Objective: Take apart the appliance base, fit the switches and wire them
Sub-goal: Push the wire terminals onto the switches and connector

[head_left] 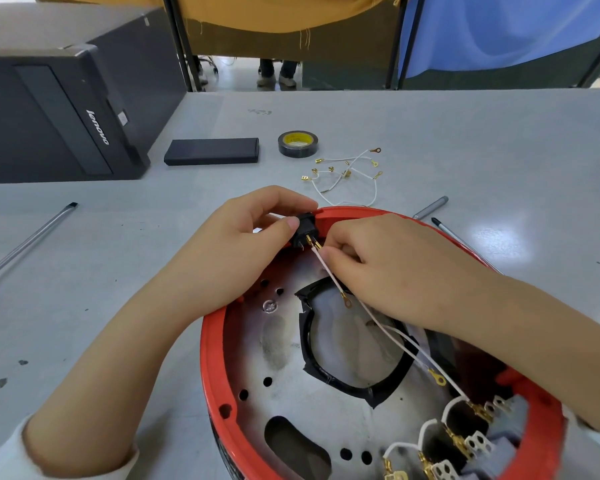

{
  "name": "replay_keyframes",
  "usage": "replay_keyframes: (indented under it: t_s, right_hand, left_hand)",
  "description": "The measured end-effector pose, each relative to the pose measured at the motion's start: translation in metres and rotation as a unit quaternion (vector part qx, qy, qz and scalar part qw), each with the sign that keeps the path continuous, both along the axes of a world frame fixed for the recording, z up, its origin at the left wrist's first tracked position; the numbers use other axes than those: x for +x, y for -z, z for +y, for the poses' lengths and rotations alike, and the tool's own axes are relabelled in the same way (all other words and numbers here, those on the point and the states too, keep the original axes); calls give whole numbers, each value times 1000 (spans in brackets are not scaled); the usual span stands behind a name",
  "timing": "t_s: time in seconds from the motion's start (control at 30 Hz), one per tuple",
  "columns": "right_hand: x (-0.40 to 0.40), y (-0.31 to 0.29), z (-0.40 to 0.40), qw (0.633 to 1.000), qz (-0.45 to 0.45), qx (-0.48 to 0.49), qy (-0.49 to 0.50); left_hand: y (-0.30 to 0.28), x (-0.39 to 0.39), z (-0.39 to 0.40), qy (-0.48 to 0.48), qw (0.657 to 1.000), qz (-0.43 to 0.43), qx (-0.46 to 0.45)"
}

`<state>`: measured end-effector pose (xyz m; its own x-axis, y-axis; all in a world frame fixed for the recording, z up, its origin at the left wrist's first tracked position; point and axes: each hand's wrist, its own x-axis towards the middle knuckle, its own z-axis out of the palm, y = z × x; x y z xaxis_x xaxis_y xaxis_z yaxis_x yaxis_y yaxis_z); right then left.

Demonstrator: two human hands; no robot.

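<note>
Red appliance base (211, 358) sits near-centre on the grey table (430, 133), open side up, metal plate w/ holes showing inside, plus a black-taped opening (343, 341) in the middle.

Black switch (303, 228) is seated in the far rim of the base. Left hand (243, 233) grips it, thumb on the near side and fingers curled over the far side. Right hand (378, 258) pinches a white wire (329, 271) just beside the switch; the wire's brass connector touches a switch terminal, can't tell if fully pushed on. Wire runs toward the near right, ring terminal (346, 301) hanging over the taped opening. A 2nd white wire w/ ring terminal (438, 378) lies further near-right inside the base.

Near-right rim of the base: grey switches (499, 427) in a row, w/ short white wire loops on brass connectors.

Far of the base on the table: loose bundle of white wires (347, 173) w/ brass terminals. Far-left of that, black tape roll (298, 144) w/ yellow core, then a flat black box (212, 151). Black Lenovo PC case (63, 109) lying at far left. Grey pen (430, 207) and a screwdriver shaft (465, 244) to the right of the base, partly hidden behind the right arm. Metal rod (28, 242) w/ dark tip at left, well apart from the base.

Beyond the table: yellow cloth (274, 12), blue cloth (499, 29), someone's shoes (278, 79) on the floor.
</note>
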<state>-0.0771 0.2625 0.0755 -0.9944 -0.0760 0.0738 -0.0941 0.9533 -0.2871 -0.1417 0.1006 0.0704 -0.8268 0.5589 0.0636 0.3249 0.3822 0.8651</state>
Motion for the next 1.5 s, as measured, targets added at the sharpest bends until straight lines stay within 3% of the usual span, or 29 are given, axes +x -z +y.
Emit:
replay_keyframes:
  t_s: [0.5,0.63,0.77,1.03,1.2,1.5]
  right_hand:
    - [-10,1,-8,997,8,-67,34]
    - [-8,1,-8,998,13,-43,39]
    - [-2,2,-11,995,72,51,39]
    - [0,-1,-3,998,22,-11,56]
    - [4,0,-2,998,1,39,49]
    - [4,0,-9,999,6,30,18]
  left_hand:
    - [0,0,2,-1,1000,11,-5]
    - [0,1,3,-6,1000,14,-5]
    - [0,2,3,-6,1000,10,1]
    - [2,-1,2,2,1000,15,1]
    - [1,0,3,-2,1000,14,-2]
    - [1,-1,1,5,1000,14,2]
